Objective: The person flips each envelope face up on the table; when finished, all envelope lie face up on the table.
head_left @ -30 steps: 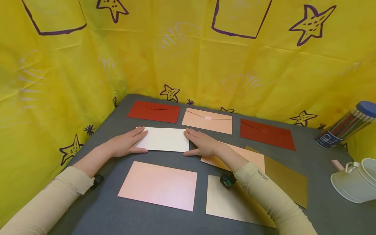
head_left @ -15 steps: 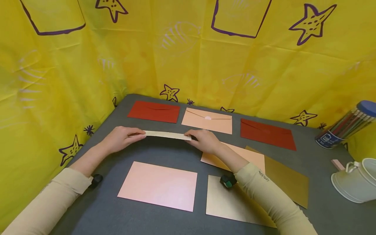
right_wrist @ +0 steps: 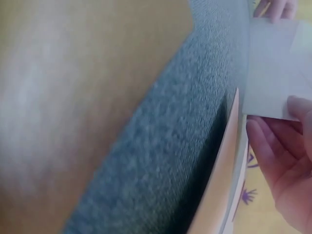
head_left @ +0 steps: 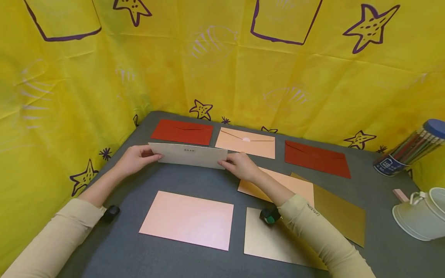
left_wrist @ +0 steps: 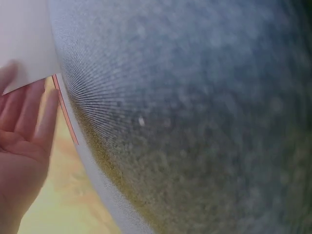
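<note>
Your left forearm (head_left: 104, 188) and right forearm (head_left: 272, 187) reach forward, well apart, slanting inward. Your left hand (head_left: 136, 160) and right hand (head_left: 240, 165) face each other — both pinching, thumbs (head_left: 227, 166) on the near side, fingers (right_wrist: 267, 146) behind.

a yellow cloth (head_left: 222, 77), patterned with purple-outlined starfish (head_left: 372, 27) and pale fish (head_left: 213, 42), hangs behind and to the left of the grey tabletop (head_left: 114, 243). near the far right corner is a clear tub of pencils (head_left: 410, 148) with a blue cap (head_left: 433, 128) and a blue label (head_left: 387, 165). closer in, cut off by the right edge of view, is a white pot (head_left: 413, 221), a small pink block (head_left: 399, 195) just beside it.
</note>
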Action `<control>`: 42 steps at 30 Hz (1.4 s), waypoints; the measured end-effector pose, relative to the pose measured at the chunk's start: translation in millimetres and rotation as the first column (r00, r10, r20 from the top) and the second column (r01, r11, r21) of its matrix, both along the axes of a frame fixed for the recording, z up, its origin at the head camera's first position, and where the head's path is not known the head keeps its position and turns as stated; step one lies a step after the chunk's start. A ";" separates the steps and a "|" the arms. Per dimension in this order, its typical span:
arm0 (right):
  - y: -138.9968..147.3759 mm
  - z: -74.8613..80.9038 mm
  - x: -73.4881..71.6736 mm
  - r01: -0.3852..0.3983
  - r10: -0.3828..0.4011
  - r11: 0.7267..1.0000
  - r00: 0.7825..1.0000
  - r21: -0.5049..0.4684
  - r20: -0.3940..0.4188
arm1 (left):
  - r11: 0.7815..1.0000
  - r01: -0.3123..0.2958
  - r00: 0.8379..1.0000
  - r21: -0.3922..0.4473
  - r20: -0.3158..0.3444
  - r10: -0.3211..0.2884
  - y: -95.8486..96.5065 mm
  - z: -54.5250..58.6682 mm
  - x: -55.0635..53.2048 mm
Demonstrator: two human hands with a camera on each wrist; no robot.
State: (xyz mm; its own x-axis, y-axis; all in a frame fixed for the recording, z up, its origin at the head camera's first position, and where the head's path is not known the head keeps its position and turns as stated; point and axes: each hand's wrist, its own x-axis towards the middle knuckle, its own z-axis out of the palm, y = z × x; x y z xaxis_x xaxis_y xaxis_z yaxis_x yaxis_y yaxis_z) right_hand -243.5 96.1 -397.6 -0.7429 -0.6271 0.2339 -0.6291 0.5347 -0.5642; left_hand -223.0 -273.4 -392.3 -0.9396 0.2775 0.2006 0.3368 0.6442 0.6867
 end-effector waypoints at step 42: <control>-91.7 -4.5 -9.5 0.289 -0.319 0.948 0.822 0.137 0.471 | 0.920 -0.345 0.893 -0.185 0.239 0.382 -55.0 1.7 6.6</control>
State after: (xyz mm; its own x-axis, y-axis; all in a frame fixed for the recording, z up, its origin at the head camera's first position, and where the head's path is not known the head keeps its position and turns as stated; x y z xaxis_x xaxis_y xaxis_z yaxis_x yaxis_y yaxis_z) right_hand -253.0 4.4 -402.1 -0.9069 -0.3517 -0.2319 -0.0863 0.6938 -0.7150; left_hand -216.3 -328.4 -390.6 -0.9926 -0.0872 -0.0849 -0.1210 0.7786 0.6157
